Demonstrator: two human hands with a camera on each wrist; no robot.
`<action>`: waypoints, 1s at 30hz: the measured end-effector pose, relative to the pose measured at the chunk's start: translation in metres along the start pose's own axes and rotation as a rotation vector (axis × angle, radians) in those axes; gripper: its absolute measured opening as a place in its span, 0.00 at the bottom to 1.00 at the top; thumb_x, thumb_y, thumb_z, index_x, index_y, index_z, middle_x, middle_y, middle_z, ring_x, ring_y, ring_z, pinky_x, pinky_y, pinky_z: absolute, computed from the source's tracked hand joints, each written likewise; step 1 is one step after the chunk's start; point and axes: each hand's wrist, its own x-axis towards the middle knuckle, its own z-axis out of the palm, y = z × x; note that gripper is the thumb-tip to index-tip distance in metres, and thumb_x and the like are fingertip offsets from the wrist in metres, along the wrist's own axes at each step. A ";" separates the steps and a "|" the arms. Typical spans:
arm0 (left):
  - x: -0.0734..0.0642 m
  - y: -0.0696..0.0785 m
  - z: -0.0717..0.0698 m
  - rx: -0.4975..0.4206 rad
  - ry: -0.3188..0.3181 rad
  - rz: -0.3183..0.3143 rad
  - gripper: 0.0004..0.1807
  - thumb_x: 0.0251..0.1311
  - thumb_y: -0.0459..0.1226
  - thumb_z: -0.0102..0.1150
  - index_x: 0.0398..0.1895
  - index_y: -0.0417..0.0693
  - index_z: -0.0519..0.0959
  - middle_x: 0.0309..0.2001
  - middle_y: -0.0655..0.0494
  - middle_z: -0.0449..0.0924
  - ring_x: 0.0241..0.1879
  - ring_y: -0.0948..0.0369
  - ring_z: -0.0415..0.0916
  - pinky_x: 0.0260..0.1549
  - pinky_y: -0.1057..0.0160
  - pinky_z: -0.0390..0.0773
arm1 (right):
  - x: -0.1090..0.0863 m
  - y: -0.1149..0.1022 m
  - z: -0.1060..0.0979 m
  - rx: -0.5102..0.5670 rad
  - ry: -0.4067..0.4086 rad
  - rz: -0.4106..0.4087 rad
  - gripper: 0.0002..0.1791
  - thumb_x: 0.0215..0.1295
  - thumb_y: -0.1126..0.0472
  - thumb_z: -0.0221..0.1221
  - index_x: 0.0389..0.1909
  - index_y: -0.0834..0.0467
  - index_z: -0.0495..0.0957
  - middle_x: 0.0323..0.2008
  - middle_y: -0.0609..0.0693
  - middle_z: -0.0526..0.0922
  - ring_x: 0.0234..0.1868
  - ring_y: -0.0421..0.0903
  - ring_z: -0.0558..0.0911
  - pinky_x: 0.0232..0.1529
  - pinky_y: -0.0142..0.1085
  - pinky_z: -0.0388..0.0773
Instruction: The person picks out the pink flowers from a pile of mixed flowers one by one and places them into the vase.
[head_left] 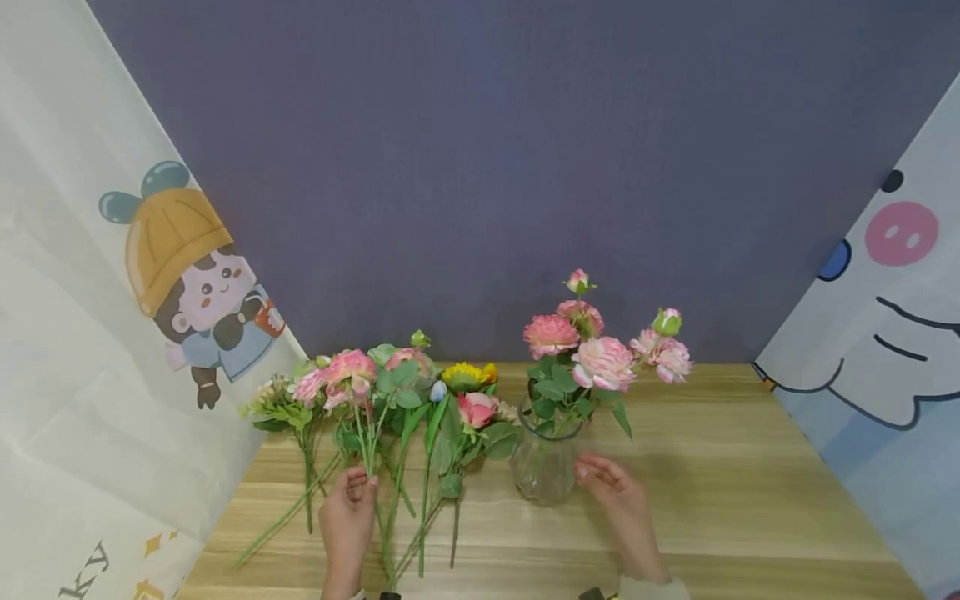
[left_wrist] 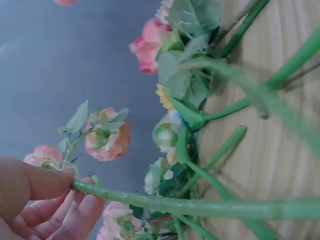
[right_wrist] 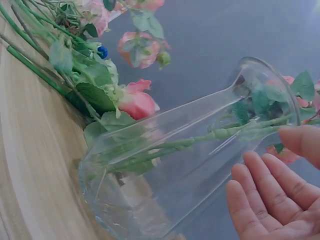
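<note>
My left hand (head_left: 348,515) pinches the green stem (left_wrist: 190,204) of a pink artificial flower (head_left: 350,370) between thumb and fingers. Its blooms point up and away, above the other flowers on the table. To the right stands a clear glass vase (head_left: 545,477), upright, with pink peony-like flowers (head_left: 602,363) in it. Their stems (right_wrist: 215,134) show through the glass in the right wrist view. Beside the vase's right side is my right hand (head_left: 621,510), fingers loosely extended and holding nothing. Whether its fingertips touch the glass I cannot tell.
Several artificial flowers lie on the wooden table (head_left: 720,500) left of the vase, among them a yellow sunflower (head_left: 463,377), a pink rose (head_left: 477,409) and a blue tulip bud (head_left: 438,391). Their stems reach toward the near edge. A dark panel (head_left: 480,183) stands behind.
</note>
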 end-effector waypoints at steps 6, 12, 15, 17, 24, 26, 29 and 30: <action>-0.002 0.009 -0.002 -0.019 0.073 0.038 0.09 0.56 0.29 0.63 0.40 0.37 0.77 0.37 0.42 0.82 0.30 0.54 0.80 0.22 0.72 0.74 | -0.002 0.003 0.004 -0.023 0.000 -0.013 0.18 0.60 0.66 0.60 0.50 0.70 0.74 0.40 0.53 0.84 0.40 0.42 0.82 0.44 0.30 0.77; -0.006 0.018 -0.005 -0.043 0.077 0.048 0.10 0.55 0.28 0.63 0.41 0.37 0.78 0.38 0.42 0.82 0.31 0.54 0.80 0.23 0.72 0.75 | -0.003 0.003 0.011 0.034 -0.002 -0.018 0.21 0.59 0.69 0.60 0.52 0.74 0.71 0.37 0.48 0.84 0.38 0.37 0.81 0.42 0.28 0.77; -0.008 0.022 -0.006 -0.098 0.062 0.026 0.10 0.55 0.27 0.63 0.40 0.37 0.77 0.37 0.42 0.82 0.30 0.59 0.79 0.22 0.71 0.76 | -0.003 0.003 0.015 0.042 -0.012 -0.002 0.22 0.58 0.69 0.60 0.53 0.73 0.70 0.39 0.51 0.84 0.39 0.37 0.81 0.43 0.28 0.77; -0.010 0.024 -0.005 -0.169 0.040 0.000 0.10 0.55 0.27 0.62 0.41 0.36 0.77 0.38 0.42 0.81 0.29 0.65 0.78 0.21 0.71 0.77 | -0.004 0.003 0.017 0.043 -0.019 0.004 0.22 0.58 0.69 0.61 0.53 0.73 0.70 0.39 0.53 0.84 0.39 0.37 0.81 0.43 0.28 0.77; -0.019 0.032 0.001 -0.322 -0.018 -0.004 0.10 0.56 0.27 0.61 0.41 0.36 0.76 0.40 0.43 0.79 0.30 0.70 0.76 0.22 0.70 0.79 | -0.006 0.009 0.024 0.083 -0.051 -0.040 0.20 0.58 0.71 0.60 0.51 0.75 0.71 0.38 0.55 0.84 0.37 0.38 0.82 0.42 0.28 0.78; -0.023 0.035 0.005 -0.328 -0.030 0.000 0.10 0.57 0.28 0.62 0.41 0.36 0.76 0.40 0.43 0.79 0.30 0.69 0.76 0.21 0.69 0.78 | -0.006 0.010 0.025 0.092 -0.062 -0.051 0.19 0.58 0.71 0.61 0.50 0.75 0.72 0.38 0.56 0.84 0.37 0.38 0.82 0.41 0.29 0.78; -0.028 0.040 0.010 -0.341 -0.047 -0.007 0.10 0.56 0.28 0.62 0.41 0.38 0.76 0.39 0.44 0.79 0.30 0.68 0.77 0.20 0.67 0.79 | -0.007 0.011 0.028 0.089 -0.069 -0.061 0.19 0.58 0.70 0.61 0.48 0.74 0.73 0.38 0.57 0.84 0.37 0.39 0.82 0.41 0.29 0.79; -0.030 0.041 0.011 -0.352 -0.052 -0.005 0.09 0.56 0.28 0.62 0.40 0.38 0.76 0.39 0.44 0.79 0.30 0.67 0.77 0.20 0.66 0.79 | -0.007 0.010 0.028 0.081 -0.070 -0.061 0.18 0.57 0.70 0.61 0.48 0.74 0.73 0.38 0.56 0.84 0.37 0.38 0.82 0.41 0.29 0.78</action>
